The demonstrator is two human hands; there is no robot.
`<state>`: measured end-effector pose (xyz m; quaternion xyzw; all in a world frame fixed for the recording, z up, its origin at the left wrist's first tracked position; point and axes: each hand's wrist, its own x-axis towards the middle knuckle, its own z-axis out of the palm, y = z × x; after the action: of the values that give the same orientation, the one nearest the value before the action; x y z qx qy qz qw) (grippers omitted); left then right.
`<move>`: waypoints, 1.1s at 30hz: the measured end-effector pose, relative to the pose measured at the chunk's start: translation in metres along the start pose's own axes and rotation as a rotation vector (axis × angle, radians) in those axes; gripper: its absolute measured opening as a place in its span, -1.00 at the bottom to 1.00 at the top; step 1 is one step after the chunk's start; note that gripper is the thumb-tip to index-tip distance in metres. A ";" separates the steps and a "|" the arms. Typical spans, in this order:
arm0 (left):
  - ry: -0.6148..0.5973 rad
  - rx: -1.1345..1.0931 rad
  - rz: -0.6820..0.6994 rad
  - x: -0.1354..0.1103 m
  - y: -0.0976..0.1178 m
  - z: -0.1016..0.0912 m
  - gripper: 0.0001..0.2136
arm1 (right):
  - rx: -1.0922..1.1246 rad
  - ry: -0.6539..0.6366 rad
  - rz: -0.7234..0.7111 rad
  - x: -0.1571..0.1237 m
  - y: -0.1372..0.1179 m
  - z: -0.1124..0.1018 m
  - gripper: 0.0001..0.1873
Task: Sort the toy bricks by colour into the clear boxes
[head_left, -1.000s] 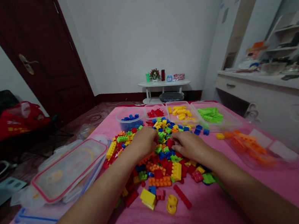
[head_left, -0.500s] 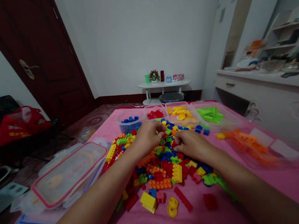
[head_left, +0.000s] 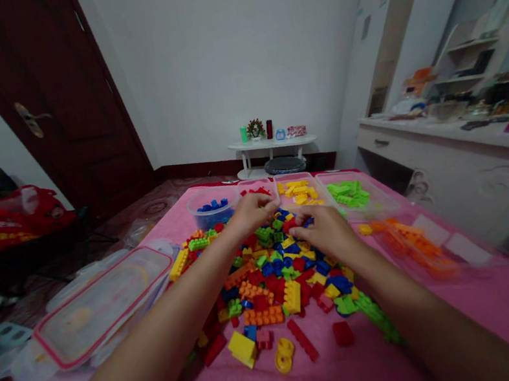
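Observation:
A mixed heap of toy building bricks [head_left: 273,295] in several colours spreads over the pink cloth. My left hand [head_left: 255,210] reaches over the heap's far side, at the front of the clear box of red bricks [head_left: 256,183]. Its fingers are bent together, and what they hold, if anything, is hidden. To the right, my right hand [head_left: 324,225] is low over the heap, thumb and fingers closed on a red brick [head_left: 289,225]. Behind the hands are a round tub of blue bricks [head_left: 214,217] and a box of yellow bricks [head_left: 301,191].
A box of green bricks [head_left: 348,194] stands at the back right, and a box of orange bricks [head_left: 415,247] nearer on the right. Clear lids [head_left: 107,305] are stacked on the left. A red brick [head_left: 343,334] and a yellow 8-shaped piece [head_left: 284,355] lie in front.
My left hand has moved away from the heap's middle, up toward the box of red bricks. My right hand has shifted slightly farther forward. The whole view has turned a little to the right.

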<state>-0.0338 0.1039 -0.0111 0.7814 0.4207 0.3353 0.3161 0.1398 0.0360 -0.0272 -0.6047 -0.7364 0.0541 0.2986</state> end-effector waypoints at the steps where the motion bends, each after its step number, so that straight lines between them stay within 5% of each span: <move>1: -0.079 -0.097 -0.016 -0.010 0.002 0.009 -0.66 | 0.034 0.073 -0.004 0.001 0.000 -0.001 -0.82; 5: -0.166 -0.537 -0.139 -0.033 0.011 0.028 -0.60 | 0.169 0.202 -0.032 0.000 -0.004 0.002 -0.85; 11: -0.156 -0.804 -0.260 -0.039 0.008 0.010 -0.75 | 0.753 -0.020 0.098 0.003 -0.003 -0.003 -0.76; 15: -0.094 -0.995 -0.380 -0.040 0.009 0.005 -0.79 | 1.051 0.029 0.207 0.003 -0.004 -0.016 -0.70; 20: -0.237 -1.260 -0.542 -0.040 0.014 0.014 -0.60 | 0.714 0.017 0.031 -0.002 -0.025 -0.017 -0.77; 25: -0.198 -1.241 -0.588 -0.038 0.013 0.014 -0.77 | 0.318 0.094 -0.094 -0.002 -0.031 -0.016 -0.80; 33: -0.055 -0.822 -0.438 -0.043 0.013 0.009 -0.81 | -0.263 -0.546 -0.031 -0.013 -0.025 -0.014 -0.82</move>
<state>-0.0393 0.0592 -0.0176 0.4924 0.3996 0.3788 0.6741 0.1267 0.0136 -0.0099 -0.5900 -0.7992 0.1140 0.0095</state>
